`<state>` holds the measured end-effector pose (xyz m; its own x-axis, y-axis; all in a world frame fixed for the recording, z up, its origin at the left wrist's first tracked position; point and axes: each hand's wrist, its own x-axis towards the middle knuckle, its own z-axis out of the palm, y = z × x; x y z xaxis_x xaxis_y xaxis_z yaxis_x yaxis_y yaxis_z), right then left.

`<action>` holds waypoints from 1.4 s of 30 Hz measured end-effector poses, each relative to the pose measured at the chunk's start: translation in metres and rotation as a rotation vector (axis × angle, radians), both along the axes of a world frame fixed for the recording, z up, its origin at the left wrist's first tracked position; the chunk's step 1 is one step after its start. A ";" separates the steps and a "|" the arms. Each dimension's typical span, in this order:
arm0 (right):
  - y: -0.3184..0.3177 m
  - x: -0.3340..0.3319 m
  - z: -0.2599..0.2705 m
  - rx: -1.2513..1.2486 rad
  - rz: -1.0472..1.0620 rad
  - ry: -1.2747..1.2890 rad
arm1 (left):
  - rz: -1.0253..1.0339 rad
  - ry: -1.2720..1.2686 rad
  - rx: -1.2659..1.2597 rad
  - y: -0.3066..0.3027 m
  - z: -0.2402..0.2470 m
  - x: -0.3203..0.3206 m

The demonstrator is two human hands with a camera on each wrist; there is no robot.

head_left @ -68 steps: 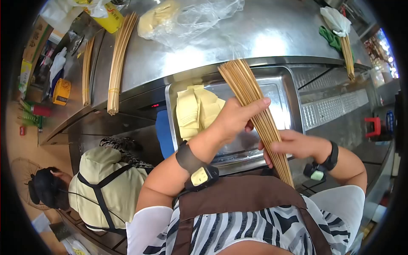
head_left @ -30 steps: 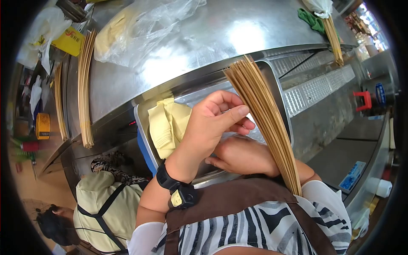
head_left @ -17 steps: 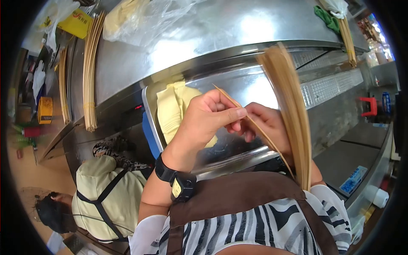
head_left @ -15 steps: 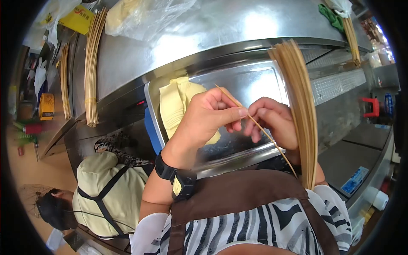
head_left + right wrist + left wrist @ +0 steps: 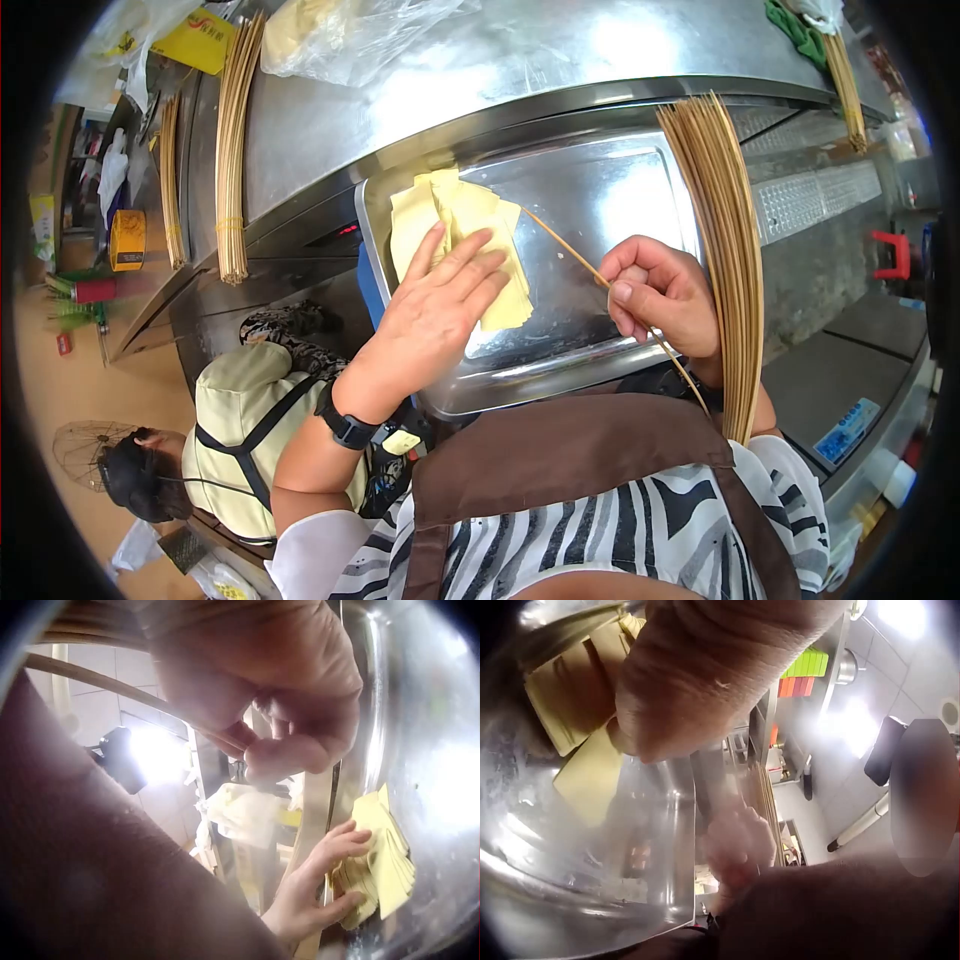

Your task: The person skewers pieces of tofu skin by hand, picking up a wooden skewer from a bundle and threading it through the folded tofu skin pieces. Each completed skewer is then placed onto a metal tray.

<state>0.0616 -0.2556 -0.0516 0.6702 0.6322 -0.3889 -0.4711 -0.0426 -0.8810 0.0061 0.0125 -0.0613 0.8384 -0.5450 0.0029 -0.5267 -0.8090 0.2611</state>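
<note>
My left hand [image 5: 435, 315] lies with fingers extended on a stack of pale yellow sheets [image 5: 490, 225], like tofu sheets, at the left side of a metal tray [image 5: 600, 190]. Those sheets [image 5: 386, 859] fan out beside the left fingers in the right wrist view. Between thumb and curled fingers, my right hand [image 5: 670, 300] pinches a single bamboo skewer [image 5: 565, 245]. The skewer's tip points up and left toward the sheets, its other end running back to the apron. A thick bundle of skewers [image 5: 722, 250] leans across the right forearm, its lower end at the apron.
Beyond the tray is a steel counter [image 5: 520, 60] with a clear plastic bag [image 5: 370, 40] on it. Skewer bundles lie at left [image 5: 235, 150] and far right [image 5: 845, 90]. Another person [image 5: 265, 420] is close on the left. A red stool [image 5: 888, 255] stands at right.
The right hand came out from behind the bundle, and a single skewer was pinched by the left hand. Now the right hand holds it, while the left has moved down-left onto the yellow sheets.
</note>
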 end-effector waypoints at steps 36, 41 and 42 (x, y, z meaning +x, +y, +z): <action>-0.011 0.001 -0.005 -0.109 -0.132 -0.053 | 0.315 -0.180 -0.144 -0.060 -0.036 0.061; -0.011 0.000 -0.008 -0.090 -0.123 -0.048 | 0.310 -0.192 -0.080 -0.059 -0.045 0.063; -0.010 0.001 -0.006 -0.088 -0.118 -0.053 | 0.316 -0.198 -0.078 -0.058 -0.044 0.063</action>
<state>0.0621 -0.2659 -0.0580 0.7589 0.5129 -0.4013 -0.4301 -0.0679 -0.9002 0.0691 -0.0458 -0.1050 0.9441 -0.2518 0.2130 -0.3013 -0.9210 0.2470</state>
